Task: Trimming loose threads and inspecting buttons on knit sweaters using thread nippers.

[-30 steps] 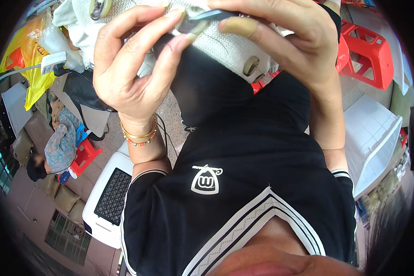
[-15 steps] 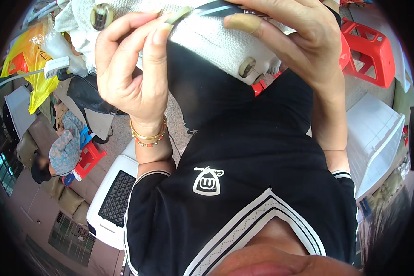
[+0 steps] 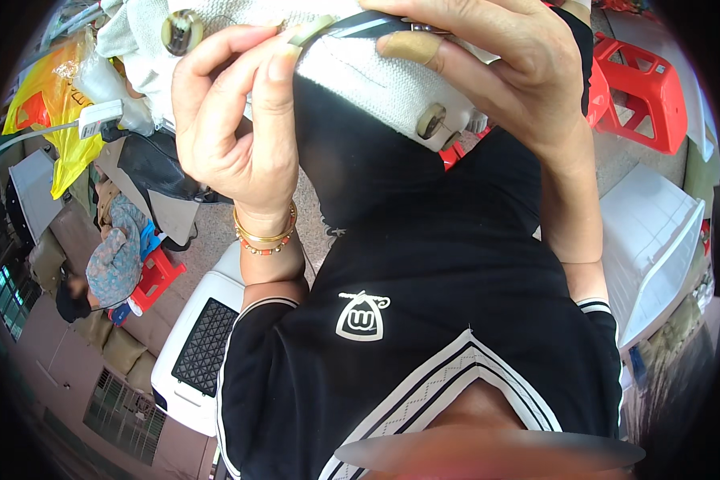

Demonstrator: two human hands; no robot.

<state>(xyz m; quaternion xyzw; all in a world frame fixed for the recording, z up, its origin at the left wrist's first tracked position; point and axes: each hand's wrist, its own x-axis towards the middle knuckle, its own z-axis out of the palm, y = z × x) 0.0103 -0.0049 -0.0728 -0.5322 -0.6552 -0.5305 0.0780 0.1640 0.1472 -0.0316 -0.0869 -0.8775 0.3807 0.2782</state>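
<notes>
White knit fabric (image 3: 352,68) lies over my lap, with a large round button (image 3: 182,32), pale-rimmed and dark-centred, at its left and another button (image 3: 432,122) by its lower right edge. My left hand (image 3: 236,120) is closed, thumb and fingers pinching a pale green button (image 3: 312,30) seen nearly edge-on. My right hand (image 3: 504,64), a tan covering on its thumb, grips a narrow, dark, shiny tool (image 3: 368,26) whose tip reaches the button. The tool's kind is unclear; its far end is hidden behind the fingers and the frame's top edge.
Red plastic stools (image 3: 640,96) stand to the right, above a white bin (image 3: 648,240). On the left are a yellow plastic bag (image 3: 64,152), a white adapter on a cable (image 3: 100,116), a black bag (image 3: 160,164), and a white appliance (image 3: 204,336). Another person (image 3: 116,256) sits farther off.
My left hand has shifted slightly right and down; my right hand has moved slightly left. Both keep their grip. The fabric and its buttons have shifted slightly.
</notes>
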